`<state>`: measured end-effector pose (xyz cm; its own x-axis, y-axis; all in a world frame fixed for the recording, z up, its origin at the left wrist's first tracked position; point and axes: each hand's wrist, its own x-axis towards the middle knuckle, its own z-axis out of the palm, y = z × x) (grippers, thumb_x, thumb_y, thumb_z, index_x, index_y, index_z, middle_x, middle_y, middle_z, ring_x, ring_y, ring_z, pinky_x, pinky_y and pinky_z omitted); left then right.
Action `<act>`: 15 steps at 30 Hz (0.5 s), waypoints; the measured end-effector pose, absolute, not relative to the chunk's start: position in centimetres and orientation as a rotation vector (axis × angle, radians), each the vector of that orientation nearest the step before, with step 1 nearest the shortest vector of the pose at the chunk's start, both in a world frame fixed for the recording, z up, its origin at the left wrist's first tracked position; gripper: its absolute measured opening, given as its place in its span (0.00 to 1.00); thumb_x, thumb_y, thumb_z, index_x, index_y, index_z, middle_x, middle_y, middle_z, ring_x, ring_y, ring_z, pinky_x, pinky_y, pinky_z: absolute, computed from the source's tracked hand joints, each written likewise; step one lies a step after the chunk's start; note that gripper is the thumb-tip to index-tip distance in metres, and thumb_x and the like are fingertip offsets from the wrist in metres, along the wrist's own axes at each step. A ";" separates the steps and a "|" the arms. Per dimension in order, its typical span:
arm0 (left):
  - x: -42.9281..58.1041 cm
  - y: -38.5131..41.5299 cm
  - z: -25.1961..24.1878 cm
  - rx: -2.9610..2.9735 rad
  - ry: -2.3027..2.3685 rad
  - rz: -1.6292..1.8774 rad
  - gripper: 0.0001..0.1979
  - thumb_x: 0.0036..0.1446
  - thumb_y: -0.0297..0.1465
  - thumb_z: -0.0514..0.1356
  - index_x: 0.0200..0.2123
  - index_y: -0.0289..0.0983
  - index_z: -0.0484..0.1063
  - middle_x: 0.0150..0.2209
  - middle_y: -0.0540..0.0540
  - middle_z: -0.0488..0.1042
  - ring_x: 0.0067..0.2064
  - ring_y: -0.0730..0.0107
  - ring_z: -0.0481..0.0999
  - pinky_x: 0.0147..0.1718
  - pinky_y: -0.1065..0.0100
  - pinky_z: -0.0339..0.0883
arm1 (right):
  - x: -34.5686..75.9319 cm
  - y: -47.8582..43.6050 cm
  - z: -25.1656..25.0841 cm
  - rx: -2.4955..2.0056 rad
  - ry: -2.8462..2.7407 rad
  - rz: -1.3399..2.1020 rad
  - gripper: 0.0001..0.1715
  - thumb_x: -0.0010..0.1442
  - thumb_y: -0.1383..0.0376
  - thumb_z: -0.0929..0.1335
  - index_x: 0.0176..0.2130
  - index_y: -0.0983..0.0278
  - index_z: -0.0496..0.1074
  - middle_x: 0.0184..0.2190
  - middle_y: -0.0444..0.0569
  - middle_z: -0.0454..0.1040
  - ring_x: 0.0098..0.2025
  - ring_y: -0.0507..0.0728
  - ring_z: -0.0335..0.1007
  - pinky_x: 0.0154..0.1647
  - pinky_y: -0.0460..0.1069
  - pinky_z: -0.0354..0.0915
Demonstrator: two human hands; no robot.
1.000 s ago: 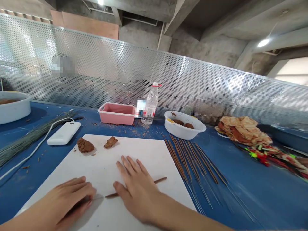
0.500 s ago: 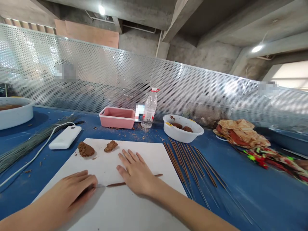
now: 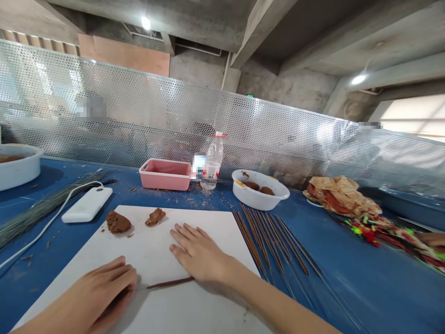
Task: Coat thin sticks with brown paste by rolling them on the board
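Note:
A thin brown clay-coated stick (image 3: 170, 282) lies on a white board (image 3: 163, 308). My right hand (image 3: 200, 255) rests flat over its right part, fingers stretched out, and the heel of the hand hides that end. My left hand (image 3: 111, 287) is curled at the stick's left end, where a thin bare wire runs towards the fingertips. The grip itself is hidden behind the fingers. Beyond the hands, a large brown clay lump (image 3: 118, 222) and a smaller clay piece (image 3: 155, 216) sit on the board.
Right of the board lie several coated sticks (image 3: 267, 236). Behind stand a pink box (image 3: 165, 182), a plastic bottle (image 3: 212, 162) and a white basin (image 3: 259, 199) holding brown lumps. At left are a white power bank (image 3: 87, 204), its cable and a wire bundle (image 3: 45, 204).
The stick has shifted nearer to me, and its right end, formerly poking out beyond my right wrist, is now covered. My left hand has come slightly closer too. The view has tilted slightly.

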<state>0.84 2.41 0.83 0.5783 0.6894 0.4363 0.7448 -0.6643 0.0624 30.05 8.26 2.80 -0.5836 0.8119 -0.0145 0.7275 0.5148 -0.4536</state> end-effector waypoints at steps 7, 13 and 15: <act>1.0 1.2 -0.4 -2.720 -0.988 -0.614 0.12 0.66 0.30 0.59 0.47 0.50 0.80 0.42 0.55 0.89 0.50 0.64 0.88 0.56 0.73 0.76 | 30.5 3.6 -0.3 -1.327 -2.516 0.472 0.41 0.80 0.44 0.52 0.80 0.59 0.51 0.81 0.49 0.40 0.83 0.62 0.31 0.82 0.65 0.37; 1.4 1.8 0.8 -2.769 -1.062 -0.517 0.11 0.70 0.32 0.57 0.42 0.48 0.81 0.43 0.53 0.89 0.48 0.63 0.89 0.50 0.73 0.78 | 30.7 7.7 2.9 -1.280 -2.610 0.525 0.37 0.82 0.49 0.50 0.77 0.60 0.58 0.79 0.47 0.52 0.81 0.61 0.45 0.80 0.63 0.48; 1.3 2.2 0.6 -2.734 -1.063 -0.543 0.11 0.71 0.36 0.58 0.44 0.49 0.82 0.44 0.52 0.89 0.48 0.63 0.89 0.48 0.74 0.79 | 30.8 9.7 4.0 -1.240 -2.671 0.498 0.36 0.82 0.53 0.48 0.73 0.62 0.66 0.73 0.48 0.66 0.75 0.56 0.62 0.74 0.53 0.62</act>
<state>1.29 2.22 0.58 0.6819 0.6201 0.3880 0.6776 -0.7352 -0.0159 30.77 9.74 3.98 -0.6454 0.7638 0.0003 0.7125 0.6022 -0.3602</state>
